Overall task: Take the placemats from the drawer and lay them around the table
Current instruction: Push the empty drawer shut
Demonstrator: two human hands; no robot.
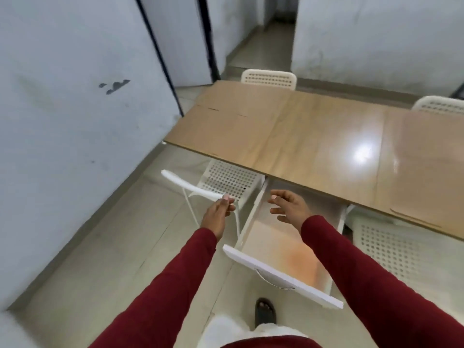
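A white drawer (281, 275) stands pulled out from under the near edge of the wooden table (313, 136). Inside it lies a pale orange-tinted sheet that looks like a placemat (296, 257). My right hand (288, 205) hovers over the drawer's back part, fingers spread and relaxed, holding nothing. My left hand (219, 213) grips the end of the backrest of a white chair (200, 189) just left of the drawer. Both arms wear dark red sleeves.
More perforated white chairs stand at the table's near right (391, 249), far side (268, 79) and far right (439, 105). A white wall (75, 109) runs close on the left. A corridor opens beyond the table. My sandalled foot (265, 311) is under the drawer front.
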